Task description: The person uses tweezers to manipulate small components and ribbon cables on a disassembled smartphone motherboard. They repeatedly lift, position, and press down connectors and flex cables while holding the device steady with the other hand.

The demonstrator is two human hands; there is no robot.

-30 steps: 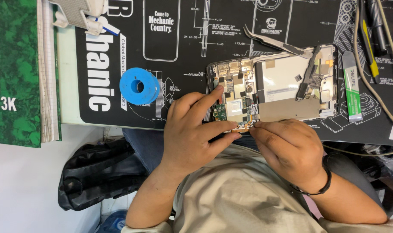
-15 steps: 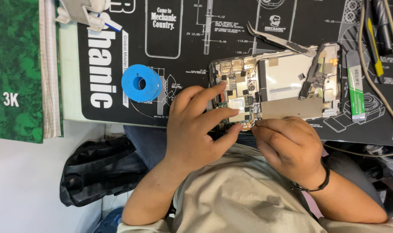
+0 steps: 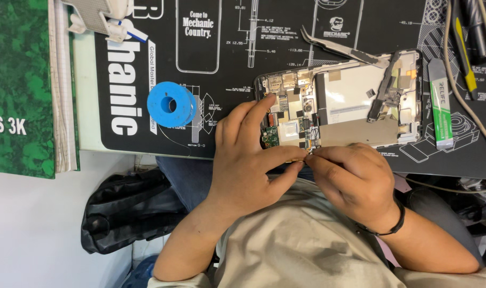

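Opened phone lying flat on a black mat on the surface, back cover off, so the frame is basically a tray of parts: small boards and metal shields packed in the end by the hands, a big pale plate in the middle, a dark flex strip toward the far end.

Left hand is spread over the near end of the phone, index finger stretched out and touching the boards, thumb pointing in toward the other hand. Fingers are loosely apart, not clamped around anything I can make out.

Right hand sits at the near edge of the phone, fingers curled in with the tips pinched together right where the left thumb meets them. There's something tiny at that pinch, but it's too small to tell what. Black band on that wrist.

Around it: tweezers on the mat just past the phone, a blue spool near the left hand, a green and white tool beside the far end of the phone, a green book off the mat, and a black bag below the surface.
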